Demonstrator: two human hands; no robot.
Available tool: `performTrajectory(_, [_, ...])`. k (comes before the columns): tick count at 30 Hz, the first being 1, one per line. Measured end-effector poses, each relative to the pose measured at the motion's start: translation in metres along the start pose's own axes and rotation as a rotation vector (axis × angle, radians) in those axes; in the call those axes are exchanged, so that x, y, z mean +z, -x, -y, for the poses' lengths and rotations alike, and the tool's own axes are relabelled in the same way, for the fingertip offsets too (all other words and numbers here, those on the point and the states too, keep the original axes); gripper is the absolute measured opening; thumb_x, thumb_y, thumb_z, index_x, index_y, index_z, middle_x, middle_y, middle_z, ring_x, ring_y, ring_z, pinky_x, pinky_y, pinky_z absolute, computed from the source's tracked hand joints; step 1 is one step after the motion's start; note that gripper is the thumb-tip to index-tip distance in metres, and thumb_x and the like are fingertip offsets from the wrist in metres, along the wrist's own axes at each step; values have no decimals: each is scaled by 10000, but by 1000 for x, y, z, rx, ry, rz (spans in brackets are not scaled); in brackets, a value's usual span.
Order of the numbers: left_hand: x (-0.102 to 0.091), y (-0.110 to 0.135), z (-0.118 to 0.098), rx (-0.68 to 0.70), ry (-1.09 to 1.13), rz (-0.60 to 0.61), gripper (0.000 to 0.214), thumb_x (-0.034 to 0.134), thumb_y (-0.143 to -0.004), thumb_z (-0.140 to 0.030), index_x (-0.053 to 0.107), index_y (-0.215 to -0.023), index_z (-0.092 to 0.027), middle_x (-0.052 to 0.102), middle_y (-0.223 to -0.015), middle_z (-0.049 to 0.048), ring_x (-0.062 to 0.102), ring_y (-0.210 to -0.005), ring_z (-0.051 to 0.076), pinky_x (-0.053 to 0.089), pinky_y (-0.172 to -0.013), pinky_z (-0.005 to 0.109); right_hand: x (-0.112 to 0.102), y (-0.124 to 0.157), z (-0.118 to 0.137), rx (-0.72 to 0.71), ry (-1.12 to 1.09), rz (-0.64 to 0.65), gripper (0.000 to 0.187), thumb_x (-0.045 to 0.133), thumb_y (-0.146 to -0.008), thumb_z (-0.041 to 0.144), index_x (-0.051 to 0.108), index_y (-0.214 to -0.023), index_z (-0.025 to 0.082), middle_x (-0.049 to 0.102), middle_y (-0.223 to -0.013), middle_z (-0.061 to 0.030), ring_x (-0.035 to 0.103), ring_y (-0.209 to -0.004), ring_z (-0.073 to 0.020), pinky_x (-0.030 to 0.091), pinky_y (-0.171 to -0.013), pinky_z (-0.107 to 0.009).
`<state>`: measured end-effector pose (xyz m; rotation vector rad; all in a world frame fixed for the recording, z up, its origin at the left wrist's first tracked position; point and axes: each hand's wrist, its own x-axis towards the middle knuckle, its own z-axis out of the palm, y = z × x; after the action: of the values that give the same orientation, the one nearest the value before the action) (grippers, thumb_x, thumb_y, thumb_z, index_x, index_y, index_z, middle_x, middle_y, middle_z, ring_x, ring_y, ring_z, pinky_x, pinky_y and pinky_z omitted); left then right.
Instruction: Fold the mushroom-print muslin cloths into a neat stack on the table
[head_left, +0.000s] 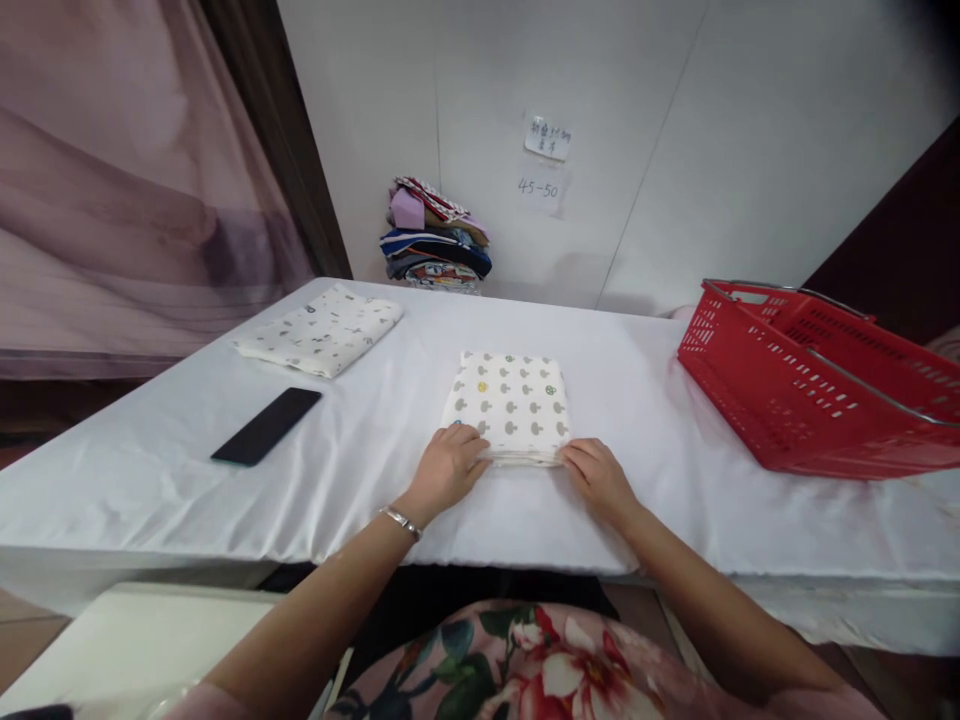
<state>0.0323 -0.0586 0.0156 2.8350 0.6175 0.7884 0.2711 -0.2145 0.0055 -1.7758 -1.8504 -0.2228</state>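
Observation:
A white cloth (517,405) with grey apple-like prints and a few yellow and green marks lies folded into a neat, layered square in front of me. At its near left corner my left hand (450,465) is closed, fingers on top and the thumb toward the near edge. My right hand (600,480) pinches the near right corner. Parts of both corners are hidden under my fingers. A second folded white cloth (322,330) with small dark prints rests at the back left, apart from my hands.
On the white-covered table (375,480), a black phone-like slab (268,427) lies left of my hands. A red plastic basket (817,390) with metal handles stands at the right. Behind the far edge is a pile of folded fabrics (435,240), against a wall with paper notes (546,160).

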Motion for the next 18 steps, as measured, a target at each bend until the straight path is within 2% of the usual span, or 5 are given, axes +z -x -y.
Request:
performTrajectory(7, [17,-23,-21,42,23,76,143,490,-881,-236,627,-900,-198,583,-892,50,505,-874,196,403,-748,344,9,-12,0,-29,46,24,210,460,-903,226,649,-986,187,625,-967,-82,530,-897,-203,432,-782,-344])
performTrajectory(12, [22,-24,-21,36,50,84,168,473,-894,-257,632,-917,-205,577,-875,48,506,-847,184,407,-745,342,8,-11,-4,-14,48,50,207,471,-898,225,651,-997,200,627,-960,-79,536,-883,-199,444,-773,-344])
performTrajectory(18, [28,-19,-18,16,73,41,174,476,-894,-259,636,-938,-206,588,-891,48,513,-879,190,416,-781,354,-1,-6,-7,34,-75,56,259,435,-901,186,638,-1054,238,621,-1007,-64,540,-943,-197,480,-806,-355])
